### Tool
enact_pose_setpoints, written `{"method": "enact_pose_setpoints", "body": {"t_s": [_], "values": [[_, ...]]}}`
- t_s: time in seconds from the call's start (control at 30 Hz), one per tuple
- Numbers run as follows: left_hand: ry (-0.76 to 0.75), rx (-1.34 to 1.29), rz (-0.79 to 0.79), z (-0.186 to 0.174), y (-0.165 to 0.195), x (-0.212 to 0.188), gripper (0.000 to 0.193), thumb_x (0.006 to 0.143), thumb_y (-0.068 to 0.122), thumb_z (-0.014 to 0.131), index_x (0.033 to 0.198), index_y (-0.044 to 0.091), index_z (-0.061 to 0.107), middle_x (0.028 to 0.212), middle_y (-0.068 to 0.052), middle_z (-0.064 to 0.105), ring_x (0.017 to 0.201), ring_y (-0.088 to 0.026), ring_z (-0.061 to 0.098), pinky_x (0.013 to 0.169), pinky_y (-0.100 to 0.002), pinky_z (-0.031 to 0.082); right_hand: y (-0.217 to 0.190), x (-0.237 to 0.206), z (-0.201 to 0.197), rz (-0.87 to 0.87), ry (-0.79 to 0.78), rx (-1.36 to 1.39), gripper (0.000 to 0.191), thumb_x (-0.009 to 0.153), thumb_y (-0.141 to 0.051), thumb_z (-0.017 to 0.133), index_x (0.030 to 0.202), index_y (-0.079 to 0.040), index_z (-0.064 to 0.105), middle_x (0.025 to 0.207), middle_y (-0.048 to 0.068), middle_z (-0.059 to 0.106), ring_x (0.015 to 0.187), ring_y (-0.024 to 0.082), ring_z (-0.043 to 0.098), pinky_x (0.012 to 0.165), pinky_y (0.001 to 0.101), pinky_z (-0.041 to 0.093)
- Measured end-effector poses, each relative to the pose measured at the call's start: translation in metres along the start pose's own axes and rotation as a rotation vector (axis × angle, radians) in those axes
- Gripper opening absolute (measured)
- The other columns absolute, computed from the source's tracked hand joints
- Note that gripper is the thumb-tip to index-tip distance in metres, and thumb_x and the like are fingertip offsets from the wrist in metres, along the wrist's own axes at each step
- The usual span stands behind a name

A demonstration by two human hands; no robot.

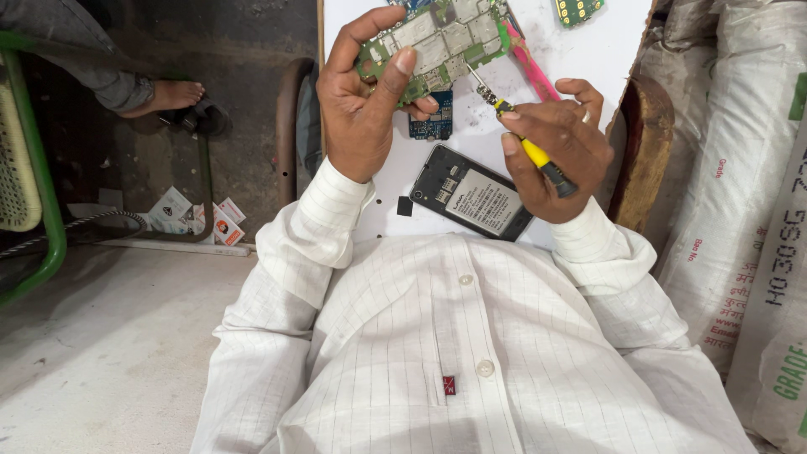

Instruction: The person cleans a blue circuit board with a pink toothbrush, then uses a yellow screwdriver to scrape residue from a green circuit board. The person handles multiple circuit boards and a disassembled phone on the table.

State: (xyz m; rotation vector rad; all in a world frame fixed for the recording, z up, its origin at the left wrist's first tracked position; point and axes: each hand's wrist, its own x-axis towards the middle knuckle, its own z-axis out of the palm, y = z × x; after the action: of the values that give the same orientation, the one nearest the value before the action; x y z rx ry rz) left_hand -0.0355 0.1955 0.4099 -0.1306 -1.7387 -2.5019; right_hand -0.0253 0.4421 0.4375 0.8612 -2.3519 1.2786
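Three circuit boards: a big green one (433, 38), a small blue one (432, 122), a small green one (575, 9) at the table's top edge; one yellow screwdriver (528, 147); one black phone shell (471, 195); two hands, left (363, 101) and right (559, 143).

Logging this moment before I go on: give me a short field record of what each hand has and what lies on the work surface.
left hand: holds a green circuit board raised above the white surface
right hand: grips a yellow-handled screwdriver, tip at the board's lower right edge
on surface, below the hands: black phone body, open back up
beside it: small blue board, partly hidden by the left hand
far edge: pink tool, second green board
loose part: small black square
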Motion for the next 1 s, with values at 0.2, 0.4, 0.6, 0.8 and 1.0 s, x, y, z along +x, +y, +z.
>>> {"method": "enact_pose_setpoints", "body": {"t_s": [0.2,0.4,0.6,0.8,1.0], "values": [[-0.002,-0.016,0.000,0.0004,-0.0004,0.0011,0.041,0.113,0.022,0.067,0.146,0.005,0.051,0.106,-0.015,0.077,0.076,-0.016,0.077,0.063,-0.026,0.066,-0.0002,0.0012,-0.0034,0.057,0.043,0.032,0.017,0.104,-0.005,0.070,0.120,-0.009,0.069,0.105,0.007,0.075,0.094,0.021,0.072,0.114,0.0443,0.041],[-0.009,-0.024,-0.002,0.0003,0.0011,0.0019,0.041,0.113,0.021,0.067,0.146,0.005,0.050,0.108,-0.015,0.076,0.076,-0.015,0.077,0.064,-0.026,0.066,0.0006,0.0017,-0.0027,0.025,0.034,0.024,0.016,0.104,-0.006,0.071,0.120,-0.009,0.068,0.104,0.007,0.074,0.098,0.022,0.074,0.114,0.0444,0.040],[-0.014,-0.012,0.005,0.0004,0.0002,0.0021,0.040,0.113,0.021,0.067,0.146,0.006,0.050,0.108,-0.015,0.077,0.076,-0.015,0.077,0.063,-0.025,0.066,0.0025,0.0004,-0.0013,0.002,0.003,0.009,0.017,0.103,-0.007,0.073,0.120,-0.011,0.068,0.104,0.007,0.075,0.095,0.019,0.073,0.113,0.0441,0.040],[-0.010,-0.016,0.018,-0.0010,-0.0024,0.0025,0.039,0.114,0.021,0.067,0.146,0.005,0.051,0.105,-0.015,0.077,0.076,-0.016,0.077,0.063,-0.026,0.066,0.0043,0.0003,-0.0007,0.022,0.041,0.034,0.018,0.104,-0.007,0.071,0.122,-0.011,0.068,0.105,0.007,0.075,0.096,0.020,0.073,0.113,0.0435,0.042],[-0.008,-0.020,0.024,-0.0015,-0.0019,0.0034,0.040,0.113,0.021,0.067,0.145,0.005,0.051,0.107,-0.015,0.076,0.076,-0.016,0.077,0.063,-0.026,0.066,0.0020,0.0013,0.0004,0.013,0.026,0.013,0.017,0.103,-0.007,0.072,0.119,-0.010,0.068,0.105,0.009,0.075,0.094,0.020,0.073,0.112,0.0440,0.042]]}}
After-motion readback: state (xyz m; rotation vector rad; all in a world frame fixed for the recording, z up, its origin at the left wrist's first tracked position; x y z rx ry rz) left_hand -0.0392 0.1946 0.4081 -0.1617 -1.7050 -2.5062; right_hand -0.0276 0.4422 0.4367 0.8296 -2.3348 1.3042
